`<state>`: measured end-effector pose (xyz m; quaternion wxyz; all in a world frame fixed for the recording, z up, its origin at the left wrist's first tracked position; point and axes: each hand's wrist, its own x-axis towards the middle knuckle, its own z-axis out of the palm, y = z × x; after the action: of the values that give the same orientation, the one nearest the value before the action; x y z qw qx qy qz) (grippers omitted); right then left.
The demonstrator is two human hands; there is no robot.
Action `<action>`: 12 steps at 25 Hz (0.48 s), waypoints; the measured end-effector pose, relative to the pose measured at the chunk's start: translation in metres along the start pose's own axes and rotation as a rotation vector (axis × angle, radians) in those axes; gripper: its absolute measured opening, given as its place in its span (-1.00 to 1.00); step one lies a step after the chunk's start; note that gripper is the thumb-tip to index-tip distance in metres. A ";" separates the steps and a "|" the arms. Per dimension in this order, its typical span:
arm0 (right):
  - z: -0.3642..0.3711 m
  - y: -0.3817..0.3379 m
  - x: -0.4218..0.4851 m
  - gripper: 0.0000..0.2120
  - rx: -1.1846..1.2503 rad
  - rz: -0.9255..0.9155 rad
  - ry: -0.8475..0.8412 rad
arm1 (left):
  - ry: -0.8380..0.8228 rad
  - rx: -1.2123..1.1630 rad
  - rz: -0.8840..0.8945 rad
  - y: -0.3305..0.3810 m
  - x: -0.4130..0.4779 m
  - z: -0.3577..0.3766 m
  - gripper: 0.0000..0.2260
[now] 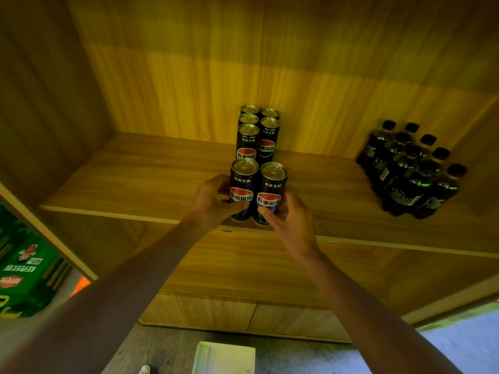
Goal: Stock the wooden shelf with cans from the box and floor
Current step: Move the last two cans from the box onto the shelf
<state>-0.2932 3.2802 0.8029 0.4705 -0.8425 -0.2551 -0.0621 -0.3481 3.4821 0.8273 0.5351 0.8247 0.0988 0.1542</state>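
Two black cola cans stand upright side by side at the front edge of the wooden shelf (135,184). My left hand (213,203) is wrapped around the left can (243,179). My right hand (286,217) grips the right can (272,184). Directly behind them, two rows of several identical cans (258,130) run toward the shelf's back wall. A white box (224,357) lies on the floor below, its inside hidden. One can top (144,369) shows on the floor at the bottom edge.
A shrink-wrapped pack of dark bottles (410,168) stands on the right part of the shelf. Green printed cartons (24,273) are stacked outside the shelf's left wall. Bare shelf board stretches left of the cans.
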 end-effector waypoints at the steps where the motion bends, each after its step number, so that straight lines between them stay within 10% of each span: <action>1: 0.001 0.002 0.005 -0.42 0.001 -0.008 -0.008 | 0.003 0.011 0.003 0.000 0.005 0.000 -0.51; 12: 0.008 0.017 0.092 -0.49 -0.001 0.022 -0.092 | 0.084 0.054 -0.020 -0.006 0.067 0.007 -0.49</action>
<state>-0.2062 3.3139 0.8169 0.4585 -0.8474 -0.2673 -0.0181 -0.2831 3.5004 0.8287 0.5093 0.8307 0.1335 0.1806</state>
